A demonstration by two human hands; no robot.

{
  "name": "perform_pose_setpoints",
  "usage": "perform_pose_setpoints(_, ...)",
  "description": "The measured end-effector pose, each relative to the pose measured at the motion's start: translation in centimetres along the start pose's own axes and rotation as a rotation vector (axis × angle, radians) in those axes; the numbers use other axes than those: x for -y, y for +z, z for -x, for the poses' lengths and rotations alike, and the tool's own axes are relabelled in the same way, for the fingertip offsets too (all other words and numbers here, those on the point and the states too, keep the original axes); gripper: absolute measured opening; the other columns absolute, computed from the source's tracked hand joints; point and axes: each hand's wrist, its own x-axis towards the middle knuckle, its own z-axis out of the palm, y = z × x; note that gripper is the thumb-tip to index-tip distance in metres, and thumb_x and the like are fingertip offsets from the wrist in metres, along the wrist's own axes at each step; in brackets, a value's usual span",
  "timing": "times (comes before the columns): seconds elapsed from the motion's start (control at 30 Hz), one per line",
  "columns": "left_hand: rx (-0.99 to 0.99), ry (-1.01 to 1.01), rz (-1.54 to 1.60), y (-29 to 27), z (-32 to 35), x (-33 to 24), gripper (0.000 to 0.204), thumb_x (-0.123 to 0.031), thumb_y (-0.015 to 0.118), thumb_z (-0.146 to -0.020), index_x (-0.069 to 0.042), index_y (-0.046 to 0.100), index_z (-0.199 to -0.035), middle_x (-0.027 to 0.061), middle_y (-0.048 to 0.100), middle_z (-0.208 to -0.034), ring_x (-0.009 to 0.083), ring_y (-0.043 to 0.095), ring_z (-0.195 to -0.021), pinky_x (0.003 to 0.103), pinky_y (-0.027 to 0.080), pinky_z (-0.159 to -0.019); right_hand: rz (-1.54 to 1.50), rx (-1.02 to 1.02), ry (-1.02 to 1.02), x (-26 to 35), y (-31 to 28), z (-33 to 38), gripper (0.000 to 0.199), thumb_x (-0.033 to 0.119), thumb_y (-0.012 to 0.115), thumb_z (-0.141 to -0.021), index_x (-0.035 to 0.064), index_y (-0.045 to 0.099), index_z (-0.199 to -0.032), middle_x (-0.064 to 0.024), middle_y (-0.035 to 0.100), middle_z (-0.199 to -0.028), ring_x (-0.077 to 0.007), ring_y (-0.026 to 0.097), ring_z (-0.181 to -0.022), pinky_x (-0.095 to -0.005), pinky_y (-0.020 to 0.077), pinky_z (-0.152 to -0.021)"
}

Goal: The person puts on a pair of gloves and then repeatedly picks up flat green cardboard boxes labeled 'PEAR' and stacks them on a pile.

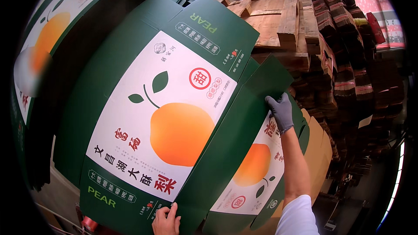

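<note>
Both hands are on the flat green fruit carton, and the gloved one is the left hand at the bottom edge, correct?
Not quite. Both hands do hold the flat green carton, but the grey glove is on the right hand, gripping the carton's far flap. The left hand at the bottom edge is bare. The head view shows this.

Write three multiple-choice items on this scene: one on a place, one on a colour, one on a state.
1. Where is the left hand?
A. on the carton's lower edge
B. on the pallets
C. out of view

2. What colour is the right hand's glove?
A. orange
B. grey
C. white

3. What state is the carton in?
A. taped shut
B. crushed
C. flat, not yet folded into a box

Answers:
1 A: its bare fingers grip the green bottom edge.
2 B: the glove is grey.
3 C: its printed panel and flaps lie in one sheet, held by both hands in front of wooden pallets.
</note>
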Motion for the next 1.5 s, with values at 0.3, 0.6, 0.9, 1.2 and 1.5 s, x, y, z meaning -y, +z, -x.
perform_pose_setpoints(0.3,0.013,0.005,-0.018,-0.3,-0.3,-0.2,0.053,-0.018,0.065,-0.088,-0.013,0.050,-0.139,0.0151,0.053,-0.110,0.0345,0.056,-0.098,0.043,0.049,-0.080,0.064,-0.026,-0.015,-0.3,0.5,-0.4,0.037,0.021,0.077,-0.079,-0.0027,0.051,-0.093,-0.0045,0.055,-0.070,-0.0108,0.052,-0.052,-0.0265,0.0420,-0.042)
perform_pose_setpoints(0.6,-0.011,0.020,0.003,-0.3,-0.1,-0.1,0.053,-0.017,0.064,-0.089,-0.012,0.050,-0.140,0.0160,0.053,-0.110,0.0349,0.056,-0.098,0.042,0.050,-0.081,0.067,-0.005,0.015,-0.3,0.9,-0.7,0.038,0.022,0.077,-0.079,-0.0027,0.051,-0.093,-0.0051,0.054,-0.069,-0.0116,0.052,-0.048,-0.0267,0.0419,-0.042)
perform_pose_setpoints(0.9,-0.032,0.043,-0.001,-0.3,-0.2,-0.1,0.052,-0.017,0.065,-0.089,-0.012,0.050,-0.139,0.0164,0.053,-0.110,0.0350,0.056,-0.098,0.042,0.050,-0.081,0.093,-0.010,0.024,0.0,1.2,-0.7,0.039,0.022,0.077,-0.078,-0.0029,0.052,-0.094,-0.0042,0.054,-0.070,-0.0113,0.052,-0.050,-0.0262,0.0421,-0.041)
perform_pose_setpoints(1.2,-0.033,0.048,0.002,-0.2,-0.2,0.0,0.053,-0.016,0.065,-0.088,-0.011,0.050,-0.139,0.0166,0.053,-0.110,0.0351,0.056,-0.098,0.042,0.049,-0.081,0.096,0.002,0.047,-0.1,1.0,-0.8,0.040,0.024,0.077,-0.078,-0.0023,0.050,-0.093,-0.0045,0.052,-0.069,-0.0112,0.051,-0.051,-0.0266,0.0420,-0.041)
perform_pose_setpoints(1.5,-0.032,0.039,0.008,-0.2,-0.2,0.0,0.053,-0.015,0.065,-0.088,-0.012,0.051,-0.138,0.0158,0.053,-0.109,0.0347,0.056,-0.097,0.042,0.049,-0.080,0.116,0.000,0.041,0.0,1.2,-0.8,0.040,0.024,0.077,-0.078,-0.0025,0.050,-0.092,-0.0048,0.052,-0.070,-0.0115,0.051,-0.051,-0.0268,0.0424,-0.042)
